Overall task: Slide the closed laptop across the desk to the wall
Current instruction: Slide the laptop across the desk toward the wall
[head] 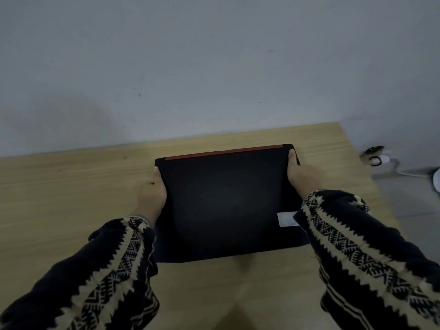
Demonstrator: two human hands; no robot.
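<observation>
closed black laptop (226,201) on wooden desk (59,186), left grip (153,194) and right grip (301,173) clasping its side edges

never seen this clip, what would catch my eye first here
A closed black laptop with a red strip along its far edge lies in the middle of the wooden desk. The left hand and right hand clasp its two sides, sleeves boldly patterned. A strip of bare desk separates it from the grey wall.
</observation>
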